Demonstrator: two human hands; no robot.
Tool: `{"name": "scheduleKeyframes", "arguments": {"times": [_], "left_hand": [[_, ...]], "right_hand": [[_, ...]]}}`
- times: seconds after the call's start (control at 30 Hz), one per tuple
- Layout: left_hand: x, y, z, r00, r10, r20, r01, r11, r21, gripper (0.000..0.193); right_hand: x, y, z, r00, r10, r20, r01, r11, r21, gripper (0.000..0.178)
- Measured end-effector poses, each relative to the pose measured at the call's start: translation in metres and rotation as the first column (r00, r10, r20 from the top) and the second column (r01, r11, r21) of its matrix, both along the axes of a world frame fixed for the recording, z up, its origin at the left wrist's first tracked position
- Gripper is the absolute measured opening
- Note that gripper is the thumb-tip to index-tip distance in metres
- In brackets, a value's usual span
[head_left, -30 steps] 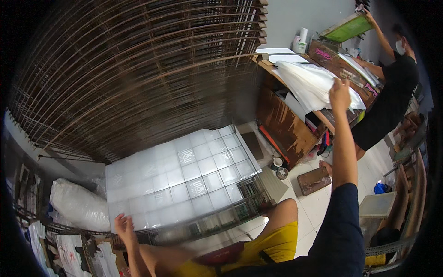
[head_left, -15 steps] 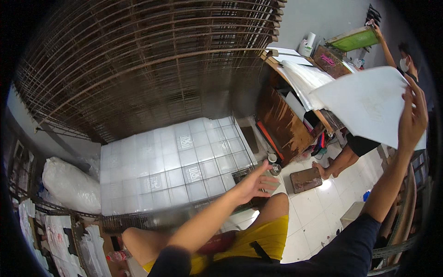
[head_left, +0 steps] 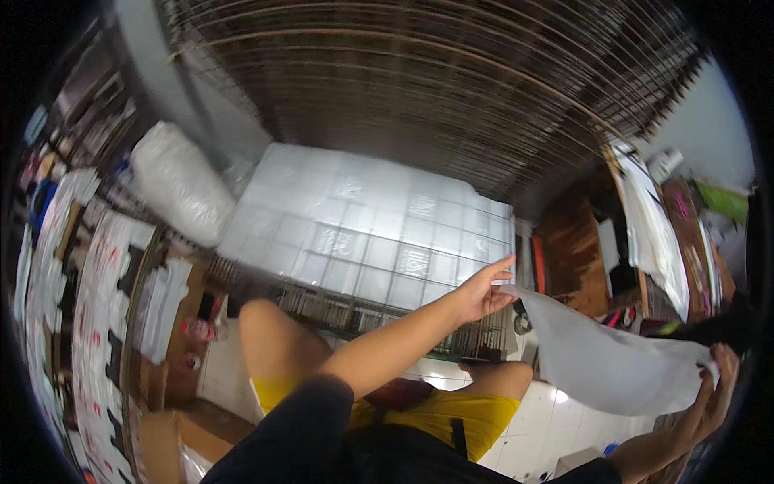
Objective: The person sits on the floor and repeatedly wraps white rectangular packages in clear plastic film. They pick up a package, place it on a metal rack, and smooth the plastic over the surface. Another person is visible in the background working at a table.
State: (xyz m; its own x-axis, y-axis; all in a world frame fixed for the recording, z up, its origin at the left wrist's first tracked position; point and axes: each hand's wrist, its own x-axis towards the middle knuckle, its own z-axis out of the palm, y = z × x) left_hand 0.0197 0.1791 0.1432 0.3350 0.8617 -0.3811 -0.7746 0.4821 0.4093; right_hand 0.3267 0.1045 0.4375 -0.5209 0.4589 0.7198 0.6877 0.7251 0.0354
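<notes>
A translucent white plastic sheet hangs in a sagging curve between my two hands, to the right of my knees. One corner of it is pinched in my left hand, which is above the rack's right end. My right hand, at the far right, grips the opposite end with the fingers bent over its edge. In front of me, similar pale sheets with white printed marks lie side by side on a wire drying rack; its grid lines cross them.
Raised wire racks slope overhead at the back. A stuffed white plastic bag is at left, above shelves of stacked cut sheets. A cardboard box sits at lower left. On the right stands a worn wooden bench with white sheets on top.
My view has swung toward the right-hand sheet, shifting the scene. My left hand, open and empty before, has closed on the sheet's corner. My right hand has lowered, bringing the sheet down from the bench.
</notes>
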Motion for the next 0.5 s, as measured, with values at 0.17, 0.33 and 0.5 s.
{"name": "scheduleKeyframes", "arguments": {"times": [0.17,0.33,0.5], "left_hand": [[-0.053,-0.029,-0.025,0.965,0.192,-0.18,-0.188,0.981,0.04,0.038],[-0.175,-0.044,-0.073,0.815,0.483,-0.319,-0.494,0.868,0.052,0.028],[-0.319,-0.051,-0.074,0.557,0.617,-0.557,-0.695,0.712,0.094,0.019]], "right_hand": [[-0.041,0.03,-0.031,0.977,0.112,-0.181,-0.159,0.949,-0.273,0.029],[-0.136,0.102,-0.112,0.853,0.061,-0.518,-0.433,0.637,-0.638,0.032],[-0.263,0.154,-0.169,0.67,-0.256,-0.697,-0.611,0.344,-0.713,0.03]]}}
